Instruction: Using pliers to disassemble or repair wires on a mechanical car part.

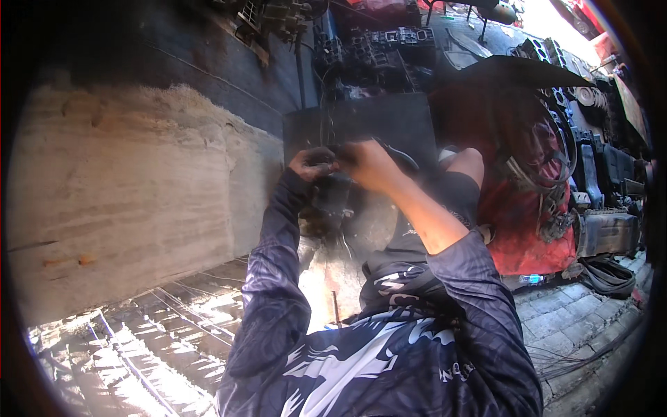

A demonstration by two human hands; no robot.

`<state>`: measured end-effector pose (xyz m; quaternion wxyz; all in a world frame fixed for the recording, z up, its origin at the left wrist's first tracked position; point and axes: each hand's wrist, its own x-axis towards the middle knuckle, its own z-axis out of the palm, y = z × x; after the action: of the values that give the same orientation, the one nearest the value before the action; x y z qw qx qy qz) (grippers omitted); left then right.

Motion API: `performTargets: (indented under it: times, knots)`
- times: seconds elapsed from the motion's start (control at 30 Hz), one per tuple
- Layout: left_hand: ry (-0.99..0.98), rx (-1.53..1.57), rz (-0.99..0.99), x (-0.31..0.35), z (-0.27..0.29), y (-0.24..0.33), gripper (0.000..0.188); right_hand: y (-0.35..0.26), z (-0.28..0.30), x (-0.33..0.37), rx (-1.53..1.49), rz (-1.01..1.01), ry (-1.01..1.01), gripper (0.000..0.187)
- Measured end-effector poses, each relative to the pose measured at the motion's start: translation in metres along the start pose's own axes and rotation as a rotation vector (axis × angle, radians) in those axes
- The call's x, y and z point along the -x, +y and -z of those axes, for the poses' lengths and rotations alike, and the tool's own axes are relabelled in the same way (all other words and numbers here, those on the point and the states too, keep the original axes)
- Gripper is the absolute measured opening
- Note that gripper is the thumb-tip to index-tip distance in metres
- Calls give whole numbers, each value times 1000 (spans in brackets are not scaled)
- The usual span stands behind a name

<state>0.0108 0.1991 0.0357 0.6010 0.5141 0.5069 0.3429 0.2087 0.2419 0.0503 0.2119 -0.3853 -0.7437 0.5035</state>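
Note:
My left hand (313,164) is closed, its darkened fingers curled round something I cannot make out. Right beside it, my right hand (372,165) is also closed, with blurred fingertips meeting the left hand's fingers; whatever they grip is hidden. Under both hands sits a dark, bulky part (330,198), blurred and in shadow, its kind unclear. Just beyond the hands stands a dark flat panel (389,115). A thin curved dark piece (401,157) shows past my right wrist.
A pale, worn wall or board (125,187) fills the left side. At right, a red cover (528,240) bears coiled hoses (549,174). Engine parts (399,36) crowd the far side. A dark metal box (608,233) and rolled black rubber (608,276) lie by the paving (563,320).

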Motion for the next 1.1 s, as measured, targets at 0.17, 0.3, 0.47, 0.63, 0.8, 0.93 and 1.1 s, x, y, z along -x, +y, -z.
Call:
performTargets:
  times: [0.17,0.3,0.47,0.63,0.8,0.93,1.1]
  knots:
    - [116,-10,-19,0,-16,12,19,18,-19,9,17,140,213,19]
    - [331,-72,-25,3,1,-10,16,22,-39,13,23,151,302,17]
    - [456,-66,48,18,11,-28,15,33,-36,11,-47,165,287,27]
    - [441,-104,44,31,13,-29,14,26,-25,9,-115,96,208,21]
    - [446,-154,13,36,6,-21,18,33,-18,5,-249,-90,83,29]
    - [415,-170,-35,40,-6,-23,17,35,-18,1,-221,-104,34,30]
    - [644,-145,-257,42,-21,-57,21,37,-29,-3,-239,7,47,27]
